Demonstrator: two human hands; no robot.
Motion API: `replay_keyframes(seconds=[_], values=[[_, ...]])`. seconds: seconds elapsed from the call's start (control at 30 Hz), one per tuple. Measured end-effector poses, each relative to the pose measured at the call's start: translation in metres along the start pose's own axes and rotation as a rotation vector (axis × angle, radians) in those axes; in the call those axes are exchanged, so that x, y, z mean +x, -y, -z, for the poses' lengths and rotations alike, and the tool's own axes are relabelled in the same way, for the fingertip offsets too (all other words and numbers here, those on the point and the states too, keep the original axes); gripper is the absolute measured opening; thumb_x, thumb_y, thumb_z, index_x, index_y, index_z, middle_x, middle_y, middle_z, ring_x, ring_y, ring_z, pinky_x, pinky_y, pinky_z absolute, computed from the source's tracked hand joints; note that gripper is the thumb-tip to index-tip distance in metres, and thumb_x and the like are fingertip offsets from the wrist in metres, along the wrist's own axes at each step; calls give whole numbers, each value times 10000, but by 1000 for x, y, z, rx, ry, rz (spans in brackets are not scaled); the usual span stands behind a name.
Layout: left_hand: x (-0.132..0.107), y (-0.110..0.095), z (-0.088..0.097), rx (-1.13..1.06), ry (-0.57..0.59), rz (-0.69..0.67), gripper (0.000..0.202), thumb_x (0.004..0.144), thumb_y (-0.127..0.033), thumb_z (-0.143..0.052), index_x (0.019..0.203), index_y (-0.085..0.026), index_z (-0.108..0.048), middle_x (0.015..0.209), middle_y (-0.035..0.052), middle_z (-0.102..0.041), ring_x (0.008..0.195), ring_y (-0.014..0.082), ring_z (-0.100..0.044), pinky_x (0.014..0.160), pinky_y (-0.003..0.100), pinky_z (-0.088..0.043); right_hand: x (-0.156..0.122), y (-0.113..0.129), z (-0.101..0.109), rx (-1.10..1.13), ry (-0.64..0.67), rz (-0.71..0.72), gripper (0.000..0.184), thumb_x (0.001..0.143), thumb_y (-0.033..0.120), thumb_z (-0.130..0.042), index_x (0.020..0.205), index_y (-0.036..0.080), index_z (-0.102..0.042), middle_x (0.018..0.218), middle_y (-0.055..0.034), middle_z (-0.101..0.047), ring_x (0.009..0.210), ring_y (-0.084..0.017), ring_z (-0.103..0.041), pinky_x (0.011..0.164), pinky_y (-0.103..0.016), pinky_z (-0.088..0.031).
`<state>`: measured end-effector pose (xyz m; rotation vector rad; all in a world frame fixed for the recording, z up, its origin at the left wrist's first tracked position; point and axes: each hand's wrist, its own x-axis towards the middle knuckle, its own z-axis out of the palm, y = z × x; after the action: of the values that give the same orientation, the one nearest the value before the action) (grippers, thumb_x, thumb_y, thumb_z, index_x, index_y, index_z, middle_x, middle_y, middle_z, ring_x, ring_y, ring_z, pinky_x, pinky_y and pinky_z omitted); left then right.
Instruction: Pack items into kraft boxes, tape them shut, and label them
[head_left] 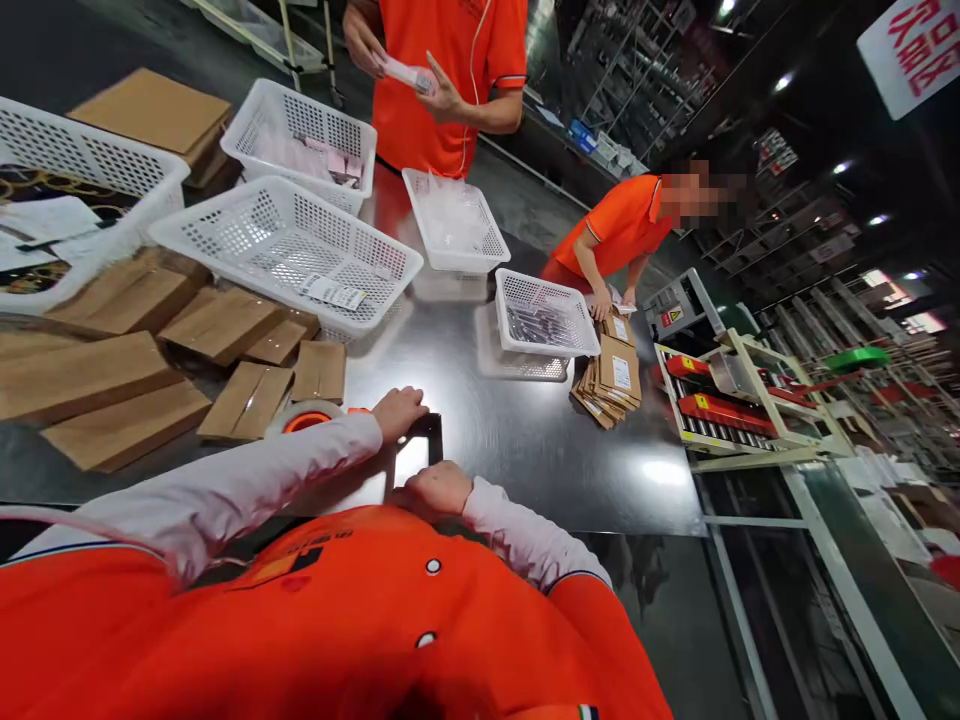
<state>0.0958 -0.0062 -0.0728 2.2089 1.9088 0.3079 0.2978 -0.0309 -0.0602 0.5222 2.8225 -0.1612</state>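
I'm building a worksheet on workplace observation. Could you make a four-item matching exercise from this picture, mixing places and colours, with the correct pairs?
1. dark-edged item
2. round roll
3. labelled packets
4. sign

A. white with red lettering
B. between the left hand and the right hand
C. orange inside
D. piled beside a white basket

Pairs: 1-B; 2-C; 3-D; 4-A.
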Motion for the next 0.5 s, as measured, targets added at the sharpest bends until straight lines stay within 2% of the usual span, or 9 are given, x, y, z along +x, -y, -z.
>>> replay_keyframes(seconds=[0.07, 0.17, 0.23, 0.33, 0.4, 0.43, 0.5], values=[[-6, -2, -5, 15, 22, -94, 150, 945, -142, -672, 996, -183, -806, 1094, 169, -733, 1167, 316, -671, 1010, 419, -467, 8, 4, -4, 1, 0, -78, 171, 1007, 257, -726, 950, 149, -846, 822, -90, -796, 735, -208, -738, 699, -296, -523], [-15, -9, -17, -2, 54, -179, 73, 852, -103, -749, 850, -170, -777, 942, 138, -731, 1091, 307, -671, 993, 418, -461, 11, 6, -8, -42, -85, -109, 199, 942, 259, -787, 1035, 90, -835, 1037, -176, -793, 998, -272, -749, 840, -333, -562], [-16, -15, -25, -34, 49, -192, 84, 819, -78, -747, 795, -159, -750, 922, 141, -729, 1071, 308, -669, 979, 415, -469, 6, 2, -9, -91, -147, -78, 216, 935, 279, -771, 1039, 99, -831, 1087, -176, -774, 1125, -303, -703, 927, -378, -555], [-6, -27, -35, -117, 9, -160, 119, 864, -77, -662, 852, -153, -753, 1016, 172, -736, 1097, 308, -662, 959, 403, -497, -8, -5, -7, -56, -133, 2, 137, 918, 246, -739, 930, 135, -818, 940, -116, -758, 971, -252, -680, 876, -374, -522], [3, -34, -41, -184, -18, -93, 170, 889, -87, -602, 936, -131, -759, 1102, 205, -728, 1137, 322, -651, 982, 420, -513, -18, -7, -5, 138, -124, 60, 108, 908, 220, -739, 843, 151, -791, 825, -64, -728, 810, -188, -639, 808, -325, -489], [6, -36, -43, -219, -27, -51, 203, 899, -98, -574, 982, -116, -758, 1137, 217, -721, 1160, 331, -645, 1009, 439, -516, -21, -6, -5, 296, -160, 62, 143, 922, 215, -729, 800, 156, -774, 778, -39, -707, 761, -163, -618, 781, -300, -477], [10, -35, -45, -298, -21, 21, 294, 937, -148, -515, 1112, -101, -747, 1202, 212, -713, 1195, 328, -644, 1056, 462, -523, -26, -1, -3, 704, -350, -39, 221, 973, 242, -712, 775, 152, -755, 758, -11, -687, 742, -135, -618, 750, -257, -486]])
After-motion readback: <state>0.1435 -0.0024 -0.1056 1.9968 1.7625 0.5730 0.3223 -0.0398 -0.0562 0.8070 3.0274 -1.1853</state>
